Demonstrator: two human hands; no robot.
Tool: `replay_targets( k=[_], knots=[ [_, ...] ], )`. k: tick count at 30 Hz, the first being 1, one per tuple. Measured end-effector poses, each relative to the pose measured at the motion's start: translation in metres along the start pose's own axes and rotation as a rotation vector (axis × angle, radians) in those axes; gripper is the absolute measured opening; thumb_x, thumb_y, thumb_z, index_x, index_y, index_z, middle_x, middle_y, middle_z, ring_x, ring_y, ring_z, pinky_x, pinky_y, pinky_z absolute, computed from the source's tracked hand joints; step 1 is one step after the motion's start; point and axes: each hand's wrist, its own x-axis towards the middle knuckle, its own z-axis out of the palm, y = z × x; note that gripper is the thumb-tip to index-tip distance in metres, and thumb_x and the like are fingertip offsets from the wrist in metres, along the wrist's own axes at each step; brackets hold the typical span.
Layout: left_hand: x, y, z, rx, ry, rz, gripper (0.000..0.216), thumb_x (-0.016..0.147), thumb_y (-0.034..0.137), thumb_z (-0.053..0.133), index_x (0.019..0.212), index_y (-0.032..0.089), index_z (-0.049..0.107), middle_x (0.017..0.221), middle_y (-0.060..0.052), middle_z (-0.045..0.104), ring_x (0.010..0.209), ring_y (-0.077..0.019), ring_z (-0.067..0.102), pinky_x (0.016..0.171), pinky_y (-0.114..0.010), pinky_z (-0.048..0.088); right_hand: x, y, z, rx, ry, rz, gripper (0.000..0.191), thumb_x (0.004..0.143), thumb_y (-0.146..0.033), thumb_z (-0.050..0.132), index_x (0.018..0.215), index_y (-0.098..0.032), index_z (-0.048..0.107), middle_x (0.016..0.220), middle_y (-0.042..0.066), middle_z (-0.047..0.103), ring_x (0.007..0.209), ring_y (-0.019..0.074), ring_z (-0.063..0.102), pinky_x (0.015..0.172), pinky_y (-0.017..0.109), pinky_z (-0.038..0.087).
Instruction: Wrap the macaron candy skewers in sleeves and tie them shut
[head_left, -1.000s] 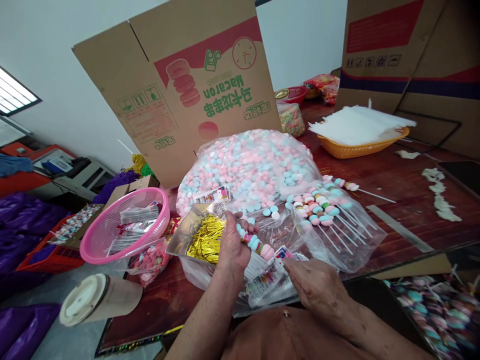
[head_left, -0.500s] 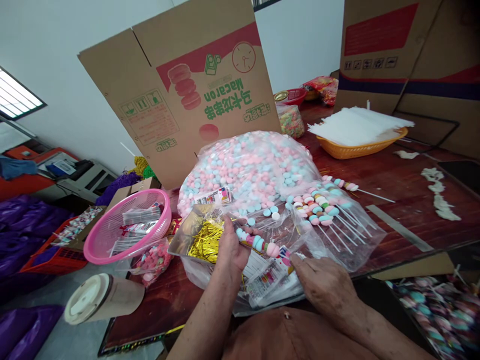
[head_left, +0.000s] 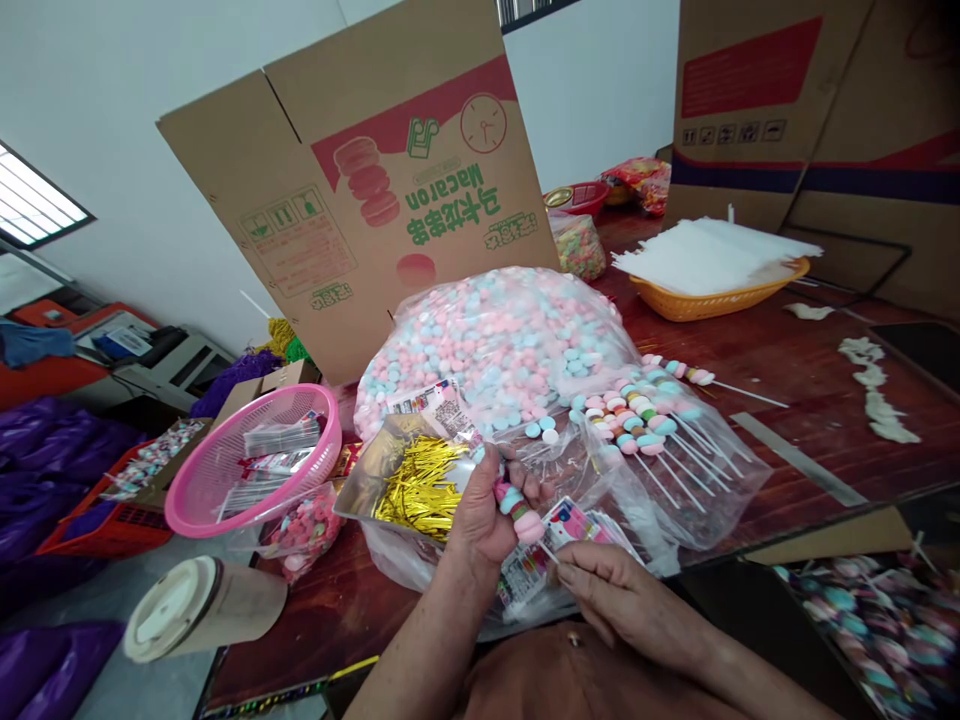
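Observation:
A skewer of pink, blue and green marshmallow candies (head_left: pixel 523 518) lies across my left hand (head_left: pixel 484 512), whose fingers are curled round its upper part. Its white stick runs down to my right hand (head_left: pixel 626 595), pinched between thumb and fingers. Just beyond my left fingertips is a clear printed wrapper (head_left: pixel 452 412); I cannot tell whether the hand touches it. More printed wrappers (head_left: pixel 574 520) lie beneath and beside the hands. Left of my left hand stands a tray (head_left: pixel 360 492) of gold twist ties (head_left: pixel 420 485). Finished-looking skewers (head_left: pixel 637 425) rest on clear plastic to the right.
A big clear bag of pink and blue candies (head_left: pixel 487 345) sits ahead, before a cardboard box (head_left: pixel 300 190). On the left are a pink basket (head_left: pixel 180 490) and a lidded cup (head_left: pixel 247 600). White sticks (head_left: pixel 712 255) fill a yellow basket (head_left: pixel 697 303) at right.
My right hand has moved left and nearer, now pinching the skewer's stick. The skewer tilts more steeply in my left hand. A QR-printed wrapper now shows above the left hand.

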Motion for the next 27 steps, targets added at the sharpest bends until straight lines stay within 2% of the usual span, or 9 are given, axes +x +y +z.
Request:
replay_targets(
  k=[2,4,7,10,13,16,18,21,27],
  knots=[
    [0.001,-0.004,0.002,0.016,-0.019,0.005,0.032,0.071,0.044,0.067,0.062,0.017,0.051,0.039,0.008,0.04,0.032,-0.0058,0.036,0.042,-0.021,0.041,0.001,0.002,0.003,-0.039,0.029,-0.014,0.041,0.086,-0.055,0.031,0.065,-0.02,0.038,0.044,-0.007,0.033,0.04,0.0077,0.027,0.041,0.021,0.021],
    [0.003,-0.007,0.003,0.04,0.045,0.013,0.04,0.072,0.046,0.065,0.054,0.017,0.044,0.032,0.009,0.031,0.027,-0.0046,0.026,0.035,-0.02,0.033,0.003,0.005,0.005,-0.188,0.142,-0.116,0.04,0.088,-0.05,0.031,0.062,-0.019,0.037,0.052,-0.004,0.038,0.048,0.0088,0.033,0.047,0.022,0.026],
    [0.006,-0.006,0.001,0.088,0.153,0.048,0.041,0.072,0.052,0.062,0.056,0.017,0.047,0.032,0.009,0.034,0.028,-0.0056,0.031,0.039,-0.021,0.037,0.005,0.008,0.005,-0.335,0.238,-0.207,0.038,0.09,-0.044,0.031,0.063,-0.018,0.038,0.059,-0.002,0.043,0.056,0.0103,0.037,0.052,0.023,0.028],
    [0.007,0.008,-0.007,0.078,0.032,0.047,0.042,0.069,0.055,0.063,0.084,0.016,0.058,0.059,0.001,0.061,0.049,-0.0118,0.055,0.058,-0.029,0.048,0.004,0.007,0.0,-0.168,0.186,-0.152,0.039,0.089,-0.049,0.031,0.066,-0.019,0.041,0.053,-0.004,0.041,0.049,0.0096,0.035,0.048,0.022,0.027],
    [0.009,0.026,-0.015,0.029,-0.119,0.061,0.047,0.068,0.048,0.067,0.103,0.018,0.057,0.087,-0.005,0.066,0.07,-0.0169,0.062,0.073,-0.035,0.048,0.002,0.002,-0.004,0.028,0.053,-0.015,0.042,0.086,-0.057,0.032,0.071,-0.019,0.043,0.041,-0.008,0.033,0.038,0.0082,0.026,0.041,0.021,0.02],
    [0.013,0.038,-0.015,-0.007,-0.125,0.14,0.029,0.076,0.034,0.064,0.1,0.018,0.059,0.063,0.003,0.06,0.058,-0.0113,0.057,0.074,-0.033,0.047,0.0,0.0,-0.006,0.009,0.002,0.029,0.042,0.085,-0.057,0.032,0.071,-0.019,0.043,0.04,-0.008,0.033,0.038,0.0082,0.025,0.041,0.022,0.02],
    [0.015,0.042,-0.011,-0.051,-0.068,0.167,0.014,0.081,0.03,0.059,0.086,0.017,0.061,0.048,0.007,0.048,0.045,-0.0073,0.049,0.069,-0.029,0.048,-0.001,0.002,-0.008,-0.128,0.097,-0.042,0.042,0.087,-0.054,0.03,0.066,-0.019,0.041,0.047,-0.005,0.037,0.044,0.0092,0.031,0.045,0.022,0.025],
    [0.017,0.043,-0.005,-0.095,0.06,0.177,0.021,0.083,0.033,0.054,0.071,0.017,0.057,0.045,0.008,0.042,0.042,-0.0067,0.044,0.062,-0.025,0.047,-0.003,0.008,-0.012,-0.413,0.261,-0.168,0.039,0.09,-0.045,0.029,0.064,-0.019,0.042,0.057,-0.001,0.043,0.055,0.0115,0.038,0.053,0.023,0.03],
    [0.015,0.03,0.001,-0.082,0.187,0.198,0.029,0.084,0.042,0.05,0.072,0.016,0.056,0.043,0.008,0.04,0.041,-0.0067,0.042,0.06,-0.024,0.047,-0.002,0.008,-0.013,-0.577,0.214,-0.231,0.035,0.092,-0.036,0.026,0.071,-0.018,0.048,0.062,0.001,0.05,0.059,0.0134,0.045,0.057,0.024,0.032]
  ],
)
